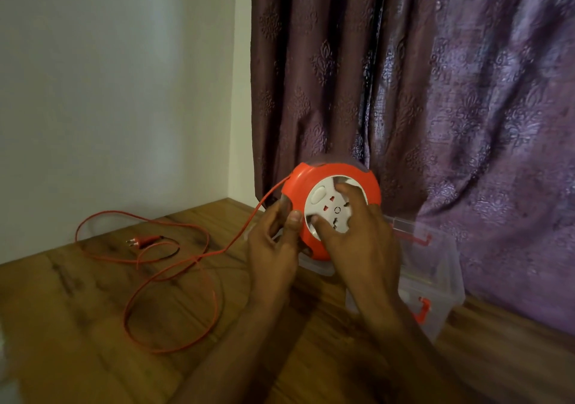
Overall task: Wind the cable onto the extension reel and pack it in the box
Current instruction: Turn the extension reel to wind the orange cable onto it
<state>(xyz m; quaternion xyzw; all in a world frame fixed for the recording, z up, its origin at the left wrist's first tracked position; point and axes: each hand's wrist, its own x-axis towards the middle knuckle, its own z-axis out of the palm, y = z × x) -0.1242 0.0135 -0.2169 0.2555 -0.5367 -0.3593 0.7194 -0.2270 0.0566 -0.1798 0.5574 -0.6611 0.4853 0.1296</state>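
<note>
Both hands held the orange reel (pixel 331 213) above the table (pixel 77 325): left hand (pixel 273 248) gripped its rim, right hand (pixel 354 232) pressed fingers on the white face. Behind stood the clear box (pixel 435 276), contents unclear. Loose cable (pixel 174 279) and plug (pixel 143 241) lay left.

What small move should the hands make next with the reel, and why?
Probably turn the white socket hub with the right hand while the left hand steadies the orange reel. Most of the orange cable lies loose in loops on the wooden floor, its plug far from the reel, so winding seems unfinished; the clear box must wait.
</note>
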